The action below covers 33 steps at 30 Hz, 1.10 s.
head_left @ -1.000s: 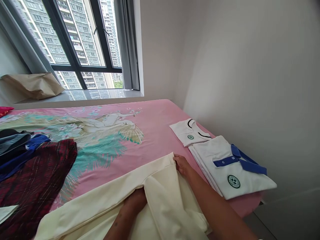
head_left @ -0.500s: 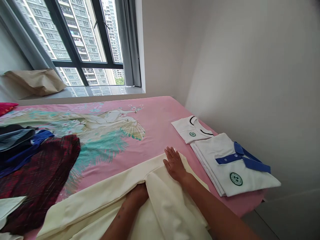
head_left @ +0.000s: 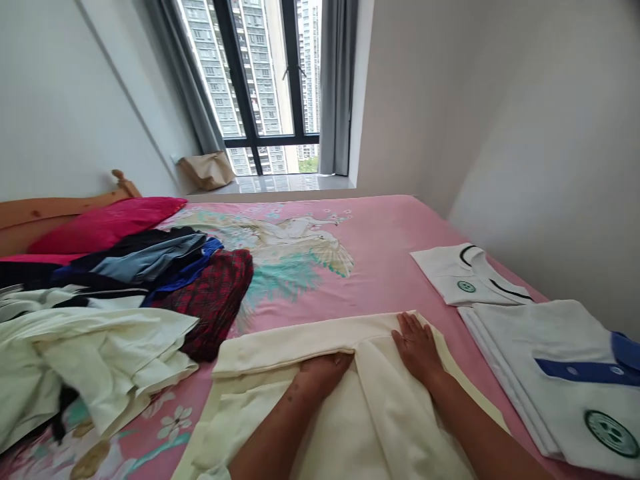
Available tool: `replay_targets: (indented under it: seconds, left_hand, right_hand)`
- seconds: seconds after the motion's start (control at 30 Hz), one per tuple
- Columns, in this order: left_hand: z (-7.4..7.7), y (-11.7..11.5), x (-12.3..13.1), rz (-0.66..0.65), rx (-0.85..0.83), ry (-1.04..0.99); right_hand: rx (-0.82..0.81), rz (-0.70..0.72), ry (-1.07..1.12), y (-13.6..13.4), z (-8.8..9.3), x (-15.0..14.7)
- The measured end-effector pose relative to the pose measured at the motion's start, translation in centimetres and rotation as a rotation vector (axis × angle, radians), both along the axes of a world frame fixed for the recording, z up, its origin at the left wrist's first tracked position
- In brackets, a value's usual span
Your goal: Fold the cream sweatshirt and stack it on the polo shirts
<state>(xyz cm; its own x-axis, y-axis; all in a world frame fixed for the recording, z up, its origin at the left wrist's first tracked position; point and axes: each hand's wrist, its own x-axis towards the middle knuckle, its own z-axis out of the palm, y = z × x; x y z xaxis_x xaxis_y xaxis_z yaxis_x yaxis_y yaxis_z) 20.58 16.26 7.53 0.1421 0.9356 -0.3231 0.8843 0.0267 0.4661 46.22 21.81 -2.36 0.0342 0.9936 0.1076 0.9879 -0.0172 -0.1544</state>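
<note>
A cream-coloured garment [head_left: 395, 393] lies spread in front of me with a long folded band along its far edge. My right hand [head_left: 417, 348] rests flat on its far right part, palm down, fingers stretched out. Under the folded band, my left hand [head_left: 323, 377] reaches in near the middle, and its fingertips are hidden beneath the cloth. The garment's near side runs out of view below my forearms, so I cannot tell its exact kind.
On the right lie a folded white polo shirt [head_left: 520, 333] with blue trim and a folded white T-shirt [head_left: 445, 267]. A heap of clothes [head_left: 145, 260] and a pale crumpled garment [head_left: 115, 340] lie left on the pink bedsheet [head_left: 385, 253]. Beyond are a red pillow [head_left: 110, 217] and paper bag [head_left: 207, 170].
My view has swung left, bringing in the pillow, headboard and more of the clothes heap. Both hands stay at about the same places on the cream garment.
</note>
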Motion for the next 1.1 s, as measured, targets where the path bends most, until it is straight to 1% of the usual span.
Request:
replay_targets:
  seconds: [0.07,0.2,0.3,0.37,0.43,0.5,0.53,0.57,0.63,0.73,0.8,0.83,0.9,0.97,1.03,1.1]
  left_hand:
    - [0.3,-0.9,-2.6,0.025,0.020,0.043]
    - [0.9,-2.9,-9.2,0.107,0.033,0.171]
    - [2.6,-4.6,-13.5,0.147,0.040,0.325]
    - [4.1,-5.4,-14.9,0.144,0.040,0.431]
    - [5.4,-5.4,-14.6,0.109,0.118,0.436]
    - [5.8,-4.3,-12.4,0.036,0.272,0.290]
    - [5.6,-3.4,-10.7,-0.014,0.341,0.187]
    - [5.1,-2.2,-8.7,-0.062,0.387,0.080]
    - [3.6,0.5,-4.2,-0.147,0.407,-0.081]
    - [1.0,4.0,2.0,-0.243,0.377,-0.135]
    - [-0.7,5.1,4.5,-0.268,0.339,-0.126]
    - [-1.4,5.2,5.0,-0.275,0.317,-0.115]
    - [-2.7,4.7,4.7,-0.274,0.284,-0.086]
    - [-3.3,3.8,2.6,-0.255,0.258,-0.028]
    - [-3.3,2.8,-0.7,-0.200,0.219,0.076]
    - [-2.8,1.9,-4.8,-0.104,0.164,0.215]
  right_hand:
    - [0.034,0.010,-0.021,0.0,-0.7,0.2]
    - [0.078,0.015,-0.043,0.1,-1.5,0.4]
    - [0.083,0.019,-0.045,0.1,-1.4,0.4]
    - [0.081,0.021,-0.043,0.1,-1.1,0.3]
    - [0.077,0.016,-0.031,0.1,-0.9,0.3]
    - [0.073,0.009,-0.018,0.0,-0.6,0.2]
    - [0.072,0.006,-0.015,0.0,-0.5,0.1]
    - [0.074,0.005,-0.015,0.0,-0.4,0.1]
    - [0.087,0.007,-0.022,0.0,-0.3,0.0]
    - [0.102,0.012,-0.019,0.0,-0.3,0.0]
    - [0.112,0.017,-0.018,0.1,-0.4,0.1]
    - [0.123,0.021,-0.019,0.1,-0.6,0.1]
    - [0.151,0.028,-0.023,0.1,-0.8,0.3]
    - [0.174,0.036,-0.020,0.1,-1.1,0.5]
    - [0.185,0.042,-0.014,0.1,-1.4,0.6]
    - [0.194,0.045,-0.016,0.1,-1.8,0.8]
